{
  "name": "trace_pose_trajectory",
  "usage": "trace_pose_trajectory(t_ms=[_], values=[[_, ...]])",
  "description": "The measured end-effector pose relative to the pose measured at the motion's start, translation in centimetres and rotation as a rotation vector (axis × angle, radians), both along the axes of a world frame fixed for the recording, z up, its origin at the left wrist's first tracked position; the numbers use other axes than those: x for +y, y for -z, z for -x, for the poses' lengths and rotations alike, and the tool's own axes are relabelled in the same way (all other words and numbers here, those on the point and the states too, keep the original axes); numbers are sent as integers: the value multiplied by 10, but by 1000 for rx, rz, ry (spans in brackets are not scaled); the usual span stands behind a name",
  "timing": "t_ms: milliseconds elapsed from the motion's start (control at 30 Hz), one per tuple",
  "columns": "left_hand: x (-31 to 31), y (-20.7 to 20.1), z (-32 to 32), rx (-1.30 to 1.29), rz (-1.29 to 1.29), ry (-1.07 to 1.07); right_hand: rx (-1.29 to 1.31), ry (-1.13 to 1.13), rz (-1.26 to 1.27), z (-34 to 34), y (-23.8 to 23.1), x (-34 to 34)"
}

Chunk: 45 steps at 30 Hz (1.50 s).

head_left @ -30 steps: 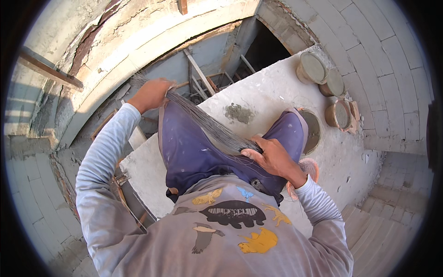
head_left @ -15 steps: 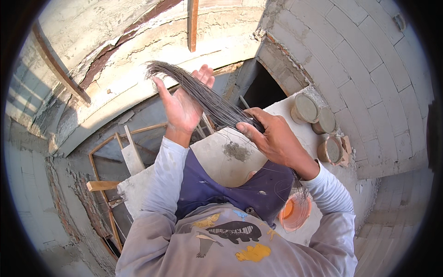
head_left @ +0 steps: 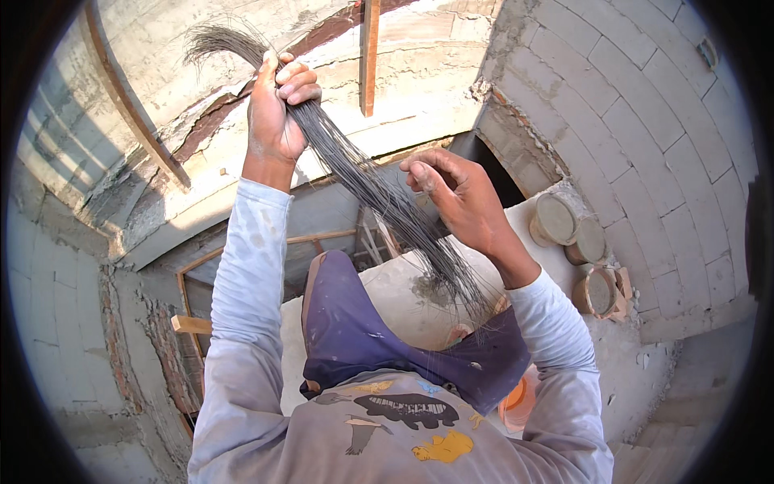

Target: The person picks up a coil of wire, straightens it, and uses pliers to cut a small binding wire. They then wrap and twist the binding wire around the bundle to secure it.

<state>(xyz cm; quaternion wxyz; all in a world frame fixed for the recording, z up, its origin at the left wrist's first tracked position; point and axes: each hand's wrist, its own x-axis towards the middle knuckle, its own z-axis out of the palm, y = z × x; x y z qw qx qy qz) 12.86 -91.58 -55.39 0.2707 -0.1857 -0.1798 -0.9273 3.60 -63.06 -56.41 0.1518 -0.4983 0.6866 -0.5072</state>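
Observation:
A long bundle of thin dark wires point(head_left: 355, 173) runs slantwise in front of me, from upper left down toward my lap. My left hand point(head_left: 278, 109) is wrapped round it near the upper end, where a bent tuft of wire tips sticks out past the fist. Lower down, the loose ends fan out above my thigh. Beside the bundle, to its right, is my right hand point(head_left: 455, 194), off the wires, with thumb and fingertips brought together. Whether a thin strand is caught between those fingertips I cannot make out.
I sit on a pale concrete ledge point(head_left: 387, 290) with a mortar smear. Several mortar-crusted buckets point(head_left: 555, 219) stand at the right by the block wall point(head_left: 645, 161). An orange bucket point(head_left: 520, 399) is by my right thigh. Wooden framing point(head_left: 192, 324) lies below at the left.
My left hand was open under the wires and is now closed round them, raised up and left. My right hand has let go of the bundle's lower end.

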Motion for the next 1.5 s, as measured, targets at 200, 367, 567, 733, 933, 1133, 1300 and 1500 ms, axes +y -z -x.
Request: trace_pose_trajectory(t_ms=[200,367,567,733,933,1133,1300,1500], values=[[-1,-7,-7,-76,69,-57,80,14,-83,-3,-10,-12],[-10,-10,-8,-242,61,-178,729,-52,295,-20,-5,-11],[-21,-10,-4,-317,72,-386,713,-141,395,-18,-4,-23],[-26,-1,-6,-303,174,-467,-119,-118,451,-1,-42,-40],[-24,7,-5,-393,163,-540,-390,-312,388,34,-61,-50],[-37,0,-1,-418,-12,-626,-94,-106,147,1,34,-56],[-24,19,0,-562,61,-876,-63,-161,-150,-4,-3,-37],[-46,22,-10,-538,150,-956,-595,-259,-30,18,8,-7]])
